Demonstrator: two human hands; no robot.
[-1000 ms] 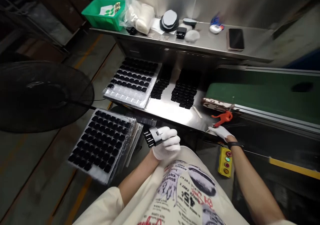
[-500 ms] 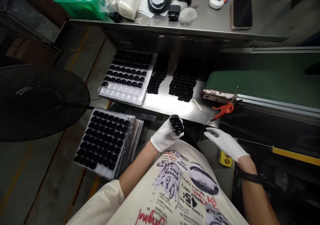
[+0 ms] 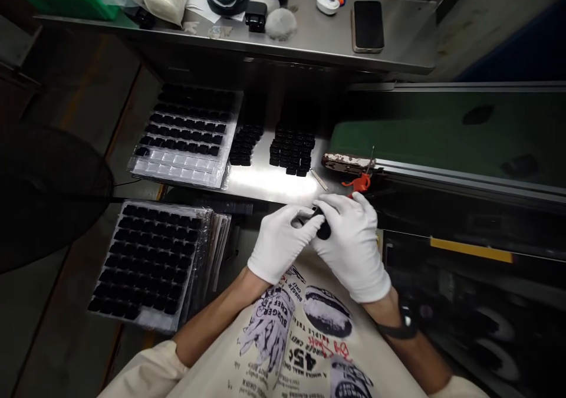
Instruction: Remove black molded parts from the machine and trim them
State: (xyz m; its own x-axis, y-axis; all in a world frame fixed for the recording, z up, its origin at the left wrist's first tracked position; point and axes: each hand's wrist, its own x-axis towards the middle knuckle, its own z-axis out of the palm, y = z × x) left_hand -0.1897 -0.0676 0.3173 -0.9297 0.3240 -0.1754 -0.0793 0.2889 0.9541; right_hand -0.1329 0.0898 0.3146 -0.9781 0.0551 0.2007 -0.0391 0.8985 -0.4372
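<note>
Both hands wear white gloves and meet just in front of my chest, below the steel table's front edge. My left hand (image 3: 280, 242) and my right hand (image 3: 351, 242) are closed together round a small black plastic part (image 3: 322, 228), which shows only between the fingers. On the steel table (image 3: 265, 183) beyond them stand two blocks of stacked black parts (image 3: 292, 147). A clear tray (image 3: 183, 135) partly filled with black parts lies to their left.
A stack of trays full of black parts (image 3: 148, 256) sits low at my left beside a black fan (image 3: 42, 191). An orange tool (image 3: 359, 183) lies at the green conveyor belt (image 3: 442, 144). The upper shelf (image 3: 309, 35) carries a phone (image 3: 368, 25), pads and bags.
My left hand carried the black part from the left to the middle. My right hand left the orange tool, swung in and closed on the part. The view shifted right.
</note>
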